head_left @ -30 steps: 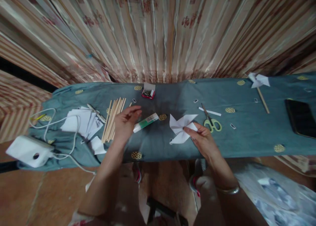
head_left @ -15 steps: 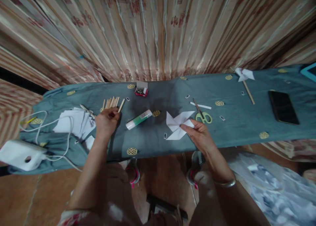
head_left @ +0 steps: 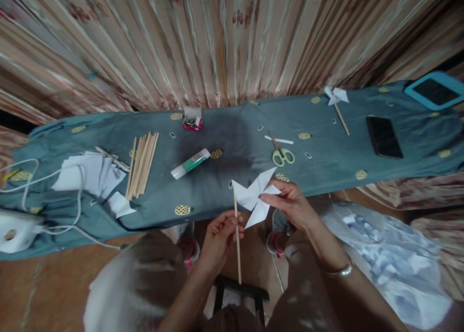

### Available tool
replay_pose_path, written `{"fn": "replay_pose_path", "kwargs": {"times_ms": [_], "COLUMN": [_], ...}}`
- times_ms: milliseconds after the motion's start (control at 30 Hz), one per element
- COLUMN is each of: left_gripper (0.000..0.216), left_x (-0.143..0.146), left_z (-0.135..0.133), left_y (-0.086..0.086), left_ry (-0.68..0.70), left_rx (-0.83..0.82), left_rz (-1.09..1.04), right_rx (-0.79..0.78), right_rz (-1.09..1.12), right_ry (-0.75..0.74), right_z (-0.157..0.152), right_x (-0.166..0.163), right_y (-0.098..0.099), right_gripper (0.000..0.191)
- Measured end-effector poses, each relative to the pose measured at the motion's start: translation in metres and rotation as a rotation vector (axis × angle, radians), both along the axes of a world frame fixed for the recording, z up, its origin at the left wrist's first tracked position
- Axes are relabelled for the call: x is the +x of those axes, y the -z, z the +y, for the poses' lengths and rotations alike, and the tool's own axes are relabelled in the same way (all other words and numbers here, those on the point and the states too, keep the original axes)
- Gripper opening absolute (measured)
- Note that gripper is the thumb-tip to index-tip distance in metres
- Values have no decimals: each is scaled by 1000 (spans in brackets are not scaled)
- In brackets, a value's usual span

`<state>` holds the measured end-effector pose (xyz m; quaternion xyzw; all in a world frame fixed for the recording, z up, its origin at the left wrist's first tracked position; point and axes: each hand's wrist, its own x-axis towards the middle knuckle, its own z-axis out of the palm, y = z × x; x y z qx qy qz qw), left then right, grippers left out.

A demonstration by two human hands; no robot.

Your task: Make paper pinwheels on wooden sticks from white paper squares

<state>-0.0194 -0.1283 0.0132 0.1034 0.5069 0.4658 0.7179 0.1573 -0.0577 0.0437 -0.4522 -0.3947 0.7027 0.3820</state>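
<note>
My left hand (head_left: 224, 233) pinches a thin wooden stick (head_left: 238, 254), held roughly upright in front of the table's near edge. In my right hand (head_left: 290, 202) is a white paper pinwheel (head_left: 252, 196), gripped by its right side between thumb and fingers. The stick's upper end is close to the pinwheel's left blade; whether they touch I cannot tell. A bundle of wooden sticks (head_left: 143, 165) lies on the left of the table. Beyond my hands are a glue stick (head_left: 191, 163) and green-handled scissors (head_left: 282, 156) beside a narrow paper strip.
The cloth-covered table (head_left: 203, 196) also carries white paper sheets (head_left: 90, 175), a small red box of metal pins (head_left: 192, 120), a finished pinwheel on a stick (head_left: 339, 107), a black phone (head_left: 384, 137), a blue-framed tablet (head_left: 435, 91) and a white power strip with cable (head_left: 21, 230).
My left hand has lifted one stick from the bundle and brought it right, beside the pinwheel. My right hand has raised the pinwheel toward me, off the table. The view has shifted right.
</note>
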Motion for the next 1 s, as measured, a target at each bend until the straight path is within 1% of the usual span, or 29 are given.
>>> {"fn": "replay_pose_path", "kwargs": {"times_ms": [100,167,233,300,400,467,567,700,767,833,1000], "left_gripper": [33,31,30,27,25,23,23,39,49,56,57], "left_x": [13,16,19,20,21,19,15,11,9,8,6], "left_z": [-4,0,6,10,12,12,11,9,8,7,7], "left_y": [16,19,20,24,33,39,45,49,50,51,52], "left_ry": [-123,-171,-195,-219,-242,-217,-144,-80,-53,-14,39], "left_rx": [-16,-41,-72,-105,-149,-162,-172,-191,-193,-194,-180], "left_rz": [-56,-54,-54,-50,-29,-19,-2,32,34,34,34], "right_rx": [16,56,121,230,460,597,733,892,932,939,913], "right_rz": [-37,-89,-202,-360,-572,-636,-692,-742,-752,-765,-766], "right_ry": [-135,-215,-266,-271,-230,-200,-163,-131,-126,-131,-128], "right_z": [-12,-20,-27,-33,-37,-36,-29,-20,-16,-14,-14], "right_x": [-10,-17,-21,-22,-20,-18,-19,-23,-25,-27,-29], "right_y": [2,5,9,14,20,22,23,22,21,20,23], "right_gripper": [26,25,22,18,8,7,10,14,15,15,16]}}
